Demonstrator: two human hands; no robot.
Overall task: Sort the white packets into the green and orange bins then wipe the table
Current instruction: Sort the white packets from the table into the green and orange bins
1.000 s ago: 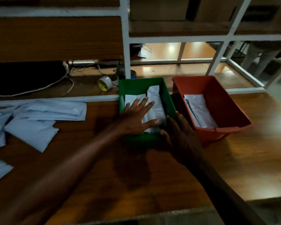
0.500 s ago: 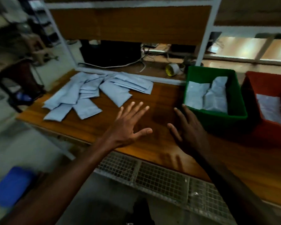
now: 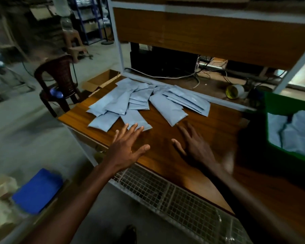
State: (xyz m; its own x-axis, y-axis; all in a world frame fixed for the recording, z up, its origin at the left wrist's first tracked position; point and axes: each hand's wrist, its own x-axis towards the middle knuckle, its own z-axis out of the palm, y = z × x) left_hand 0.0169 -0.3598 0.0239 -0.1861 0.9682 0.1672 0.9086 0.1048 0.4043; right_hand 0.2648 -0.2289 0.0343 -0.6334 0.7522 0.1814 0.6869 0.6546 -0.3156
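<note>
Several white packets (image 3: 139,101) lie in a loose heap on the left part of the wooden table (image 3: 165,138). My left hand (image 3: 126,148) hovers open with spread fingers, its fingertips at the near end of the closest packet (image 3: 136,119). My right hand (image 3: 194,147) is open too, palm down over bare wood, fingertips just short of a long packet (image 3: 167,108). The green bin (image 3: 289,103) sits at the right edge with white packets (image 3: 292,134) inside. The orange bin is out of view.
A tape roll (image 3: 235,91) and cables (image 3: 183,77) lie on the shelf behind the table. Left of the table stand a dark plastic chair (image 3: 58,81) and an open cardboard box (image 3: 100,81). A wire mesh panel (image 3: 165,194) runs below the front edge; a blue object (image 3: 37,191) lies lower left.
Both hands left the green bin and swung left across the table toward the packet heap. The view turned left, so the orange bin dropped out of sight.
</note>
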